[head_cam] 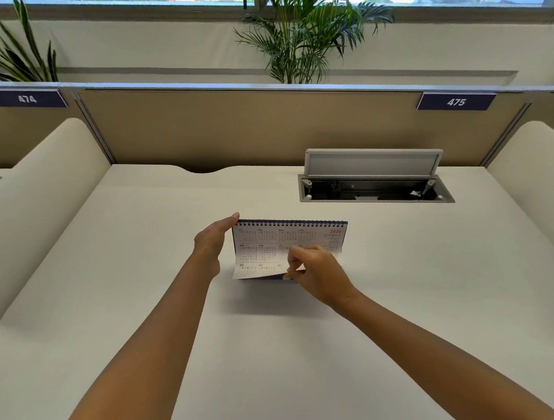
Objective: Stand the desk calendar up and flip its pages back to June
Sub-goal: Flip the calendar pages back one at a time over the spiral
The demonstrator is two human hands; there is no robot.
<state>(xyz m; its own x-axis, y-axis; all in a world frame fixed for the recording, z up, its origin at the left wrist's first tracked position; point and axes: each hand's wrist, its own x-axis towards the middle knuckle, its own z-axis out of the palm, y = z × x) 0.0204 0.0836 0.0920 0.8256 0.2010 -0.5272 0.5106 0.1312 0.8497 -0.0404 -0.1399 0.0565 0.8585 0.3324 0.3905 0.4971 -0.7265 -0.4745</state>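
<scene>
Two bare forearms reach from the near edge across the plain cream tabletop [107, 256] toward a small spiral-bound desk calendar [271, 240] with white pages and a dark blue backing, which stands upright near the middle of the tabletop. Its front page shows a whole year of small month grids with "2026" in red at the upper right. The left hand [216, 239] is held flat with straight fingers, fingertips touching the calendar's upper left corner by the wire binding. The right hand [313, 268] has curled fingers pinching the lower edge of the front page, which bows away from the stand at the bottom left. Behind and to the right of the calendar, well apart from it, a grey cable hatch [373, 169] set in the tabletop stands with its lid raised. A tan partition [229, 127] behind carries dark blue number plates reading 474 [27, 98] and 475 [456, 101]; green palm plants [301, 32] rise beyond it below a window.
</scene>
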